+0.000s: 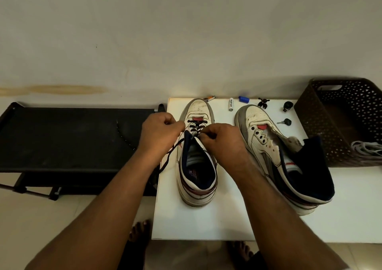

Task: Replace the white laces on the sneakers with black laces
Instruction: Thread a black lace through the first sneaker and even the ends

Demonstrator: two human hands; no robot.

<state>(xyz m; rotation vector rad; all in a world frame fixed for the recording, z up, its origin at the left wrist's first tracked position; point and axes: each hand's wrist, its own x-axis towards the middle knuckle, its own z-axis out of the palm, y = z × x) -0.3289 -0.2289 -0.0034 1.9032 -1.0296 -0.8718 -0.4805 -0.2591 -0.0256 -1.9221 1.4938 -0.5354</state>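
left hand (163, 128) closed on black lace (168, 159), which trails toward 7 o'clock off the worktop (206, 224) | left sneaker (196, 151) heel at 6, toe at 12 | right hand (219, 139) pinching lace end at eyelets, nearer | right sneaker (275, 151) at 3, unlaced

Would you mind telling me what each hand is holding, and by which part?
Both hold the black lace: the left hand grips its left length beside the sneaker; the right hand pinches it at the eyelets.
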